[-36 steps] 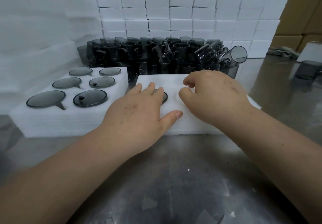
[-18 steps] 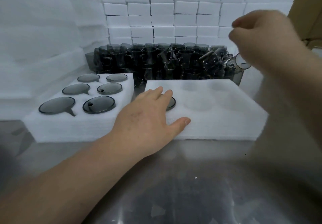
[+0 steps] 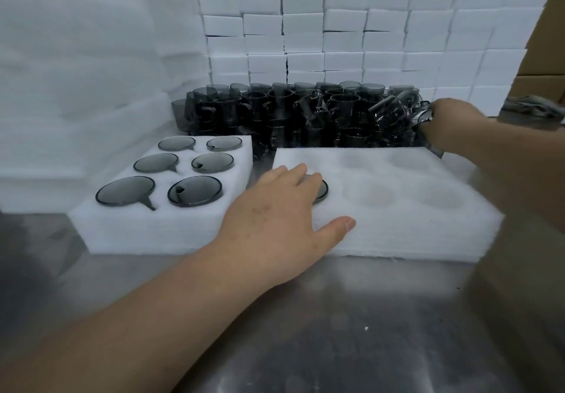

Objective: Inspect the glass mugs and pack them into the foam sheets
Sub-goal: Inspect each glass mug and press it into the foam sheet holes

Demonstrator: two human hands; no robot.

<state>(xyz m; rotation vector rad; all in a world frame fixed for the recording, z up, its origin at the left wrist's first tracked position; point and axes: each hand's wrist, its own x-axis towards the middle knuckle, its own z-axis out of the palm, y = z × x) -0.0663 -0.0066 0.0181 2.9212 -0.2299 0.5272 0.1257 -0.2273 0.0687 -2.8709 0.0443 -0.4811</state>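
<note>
A pile of smoky grey glass mugs point(image 3: 284, 114) stands at the back of the steel table. A foam sheet point(image 3: 406, 224) lies in front of it with round pockets; its near-left pocket holds one mug point(image 3: 321, 191). My left hand point(image 3: 275, 218) rests flat on that sheet, fingers straight and partly over this mug. My right hand point(image 3: 449, 123) is at the right end of the pile, fingers curled round a tilted mug point(image 3: 394, 111). A second foam sheet point(image 3: 153, 224) on the left holds several mugs in its pockets.
White foam blocks point(image 3: 336, 25) are stacked as a wall behind the pile, with more foam sheets point(image 3: 76, 71) piled at left. Cardboard boxes point(image 3: 544, 41) stand at the far right. A rag point(image 3: 529, 105) lies at right. Bare steel table point(image 3: 305, 331) stretches in front.
My right hand left the foam sheet, rose, then dropped to the right end of the mug pile and took hold of a mug. My left hand stayed on the sheet.
</note>
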